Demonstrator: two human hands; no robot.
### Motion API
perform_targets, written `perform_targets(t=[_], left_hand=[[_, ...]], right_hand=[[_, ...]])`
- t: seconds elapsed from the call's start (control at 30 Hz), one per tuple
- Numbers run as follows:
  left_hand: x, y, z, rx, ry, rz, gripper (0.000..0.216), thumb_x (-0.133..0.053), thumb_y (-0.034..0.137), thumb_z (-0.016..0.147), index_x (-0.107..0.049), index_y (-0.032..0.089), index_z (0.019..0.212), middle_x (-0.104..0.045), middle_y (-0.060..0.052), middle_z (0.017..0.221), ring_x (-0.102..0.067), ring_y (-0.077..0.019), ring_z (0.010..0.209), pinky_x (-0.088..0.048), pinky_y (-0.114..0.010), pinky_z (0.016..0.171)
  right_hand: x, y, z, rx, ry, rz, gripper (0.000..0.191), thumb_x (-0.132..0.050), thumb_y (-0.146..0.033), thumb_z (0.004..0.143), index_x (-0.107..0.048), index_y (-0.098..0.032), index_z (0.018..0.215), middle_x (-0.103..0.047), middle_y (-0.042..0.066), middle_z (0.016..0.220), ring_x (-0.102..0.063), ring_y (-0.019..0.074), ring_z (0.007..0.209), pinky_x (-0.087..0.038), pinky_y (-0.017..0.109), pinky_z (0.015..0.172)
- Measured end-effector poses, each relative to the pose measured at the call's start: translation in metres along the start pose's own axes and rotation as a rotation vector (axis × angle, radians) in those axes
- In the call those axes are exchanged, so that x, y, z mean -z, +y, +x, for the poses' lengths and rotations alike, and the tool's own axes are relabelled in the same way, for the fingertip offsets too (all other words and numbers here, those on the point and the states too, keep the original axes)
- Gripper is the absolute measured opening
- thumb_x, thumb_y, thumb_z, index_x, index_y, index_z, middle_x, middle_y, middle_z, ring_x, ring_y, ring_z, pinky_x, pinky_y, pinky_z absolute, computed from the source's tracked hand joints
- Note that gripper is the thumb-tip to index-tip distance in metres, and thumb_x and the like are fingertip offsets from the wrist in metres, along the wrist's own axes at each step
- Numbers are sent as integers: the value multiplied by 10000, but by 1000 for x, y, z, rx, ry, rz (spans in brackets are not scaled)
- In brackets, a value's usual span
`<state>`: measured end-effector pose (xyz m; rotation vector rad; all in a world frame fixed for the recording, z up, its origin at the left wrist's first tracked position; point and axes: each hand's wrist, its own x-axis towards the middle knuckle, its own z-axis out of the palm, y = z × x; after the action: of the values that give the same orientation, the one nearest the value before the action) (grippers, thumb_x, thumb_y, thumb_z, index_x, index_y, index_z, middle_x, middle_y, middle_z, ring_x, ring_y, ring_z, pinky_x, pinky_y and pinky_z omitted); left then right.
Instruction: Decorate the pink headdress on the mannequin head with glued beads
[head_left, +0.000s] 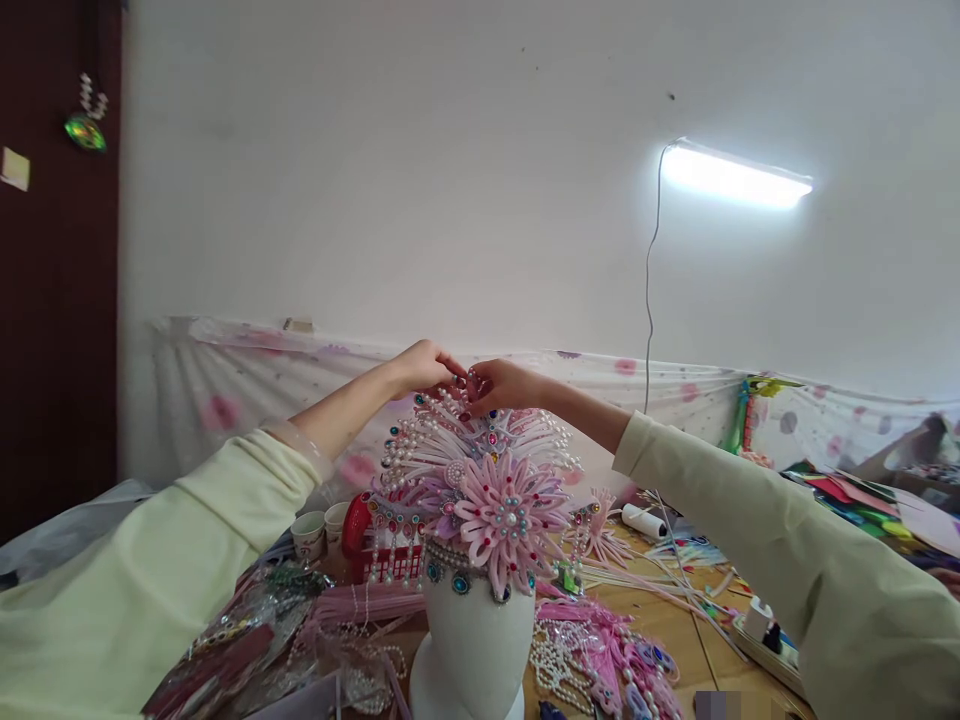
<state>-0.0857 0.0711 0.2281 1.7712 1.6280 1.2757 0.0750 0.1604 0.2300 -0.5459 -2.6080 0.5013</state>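
A pink and white beaded headdress (511,515) sits on a white mannequin head (480,635). It carries a large pink petal flower, rows of pearls and several blue and red gems. Both hands meet at its very top. My left hand (426,370) comes from the left with its fingers bent together. From the right, my right hand (496,386) pinches with thumb and fingers, its fingertips close to the left ones. A small pinkish, beaded piece shows between them, but the fingers hide most of it.
Pearl strands (559,660) and pink tassels (611,640) lie right of the mannequin head. Plastic bags (255,625), paper cups (307,535) and a red basket (386,562) stand left. Behind are a flowered plastic sheet (247,375) and a lit lamp (735,178) with its cord.
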Motion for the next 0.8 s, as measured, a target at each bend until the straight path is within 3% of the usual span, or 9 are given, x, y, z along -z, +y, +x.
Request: perform_targets(t=[0.23,0.4,0.63,0.8], left_hand=[[1,6,-2,-14,-6,31,154,-661,72,597,-753,164,680,-765,-49,742,-682,-164,692,-528,-232,609],[5,4,0,-74,-39,71,234,-622,62,589,-770,161,741,-755,-24,707,-676,-155,688,-503,-227,621],[13,0,-7,-161,-104,135,309,-610,108,601,-802,173,834,-788,-12,790,-694,-167,801,-485,-225,709],[13,-2,-7,-189,-79,184,189,-662,180,624,-782,163,770,-771,-15,744,-674,-171,751,-468,-242,688]], right_hand=[[-8,-1,-2,20,36,-24,303,-828,-184,569,-551,-196,691,-568,-71,627,-509,120,621,-351,273,619],[-7,-3,-2,20,35,-17,326,-836,-209,553,-534,-198,676,-537,-80,602,-474,112,603,-336,273,600],[-3,-4,-3,-7,-33,47,180,-720,-164,594,-653,-172,760,-600,-44,649,-543,132,655,-400,276,632],[-1,-4,-1,-5,-91,87,173,-692,-155,568,-701,-176,740,-675,-11,722,-589,145,703,-441,276,662]])
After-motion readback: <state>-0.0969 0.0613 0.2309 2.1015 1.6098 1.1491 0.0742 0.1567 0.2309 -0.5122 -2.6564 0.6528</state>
